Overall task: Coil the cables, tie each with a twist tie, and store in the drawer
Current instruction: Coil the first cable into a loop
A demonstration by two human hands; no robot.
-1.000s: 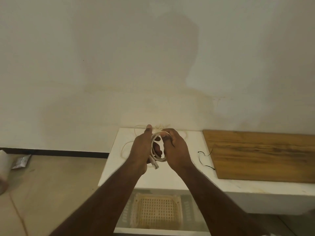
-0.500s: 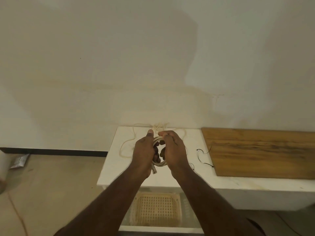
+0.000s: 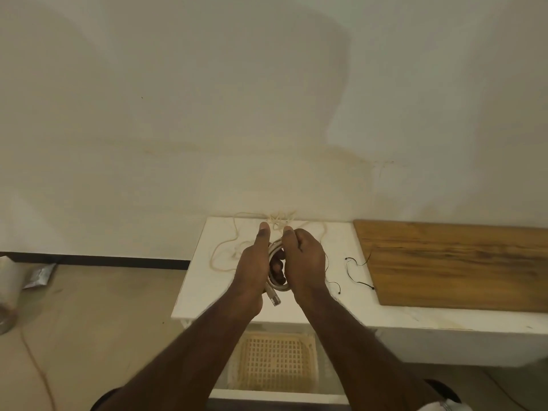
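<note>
A coiled white cable sits between my two hands above the white counter. My left hand grips its left side with the thumb up, and a plug end hangs below the palm. My right hand curls over the coil's top and right side. Behind the hands a thin cream cable lies loose on the counter toward the wall. Black twist ties lie right of my hands. Below the counter the drawer stands pulled out, holding a cream lattice basket.
A wooden board covers the counter's right part. On the floor at the left lie a crumpled foil packet and a pale container. A thin cord trails over the floor.
My hands have closed in tighter round the coil, the right hand now covering its top. The view has shifted slightly.
</note>
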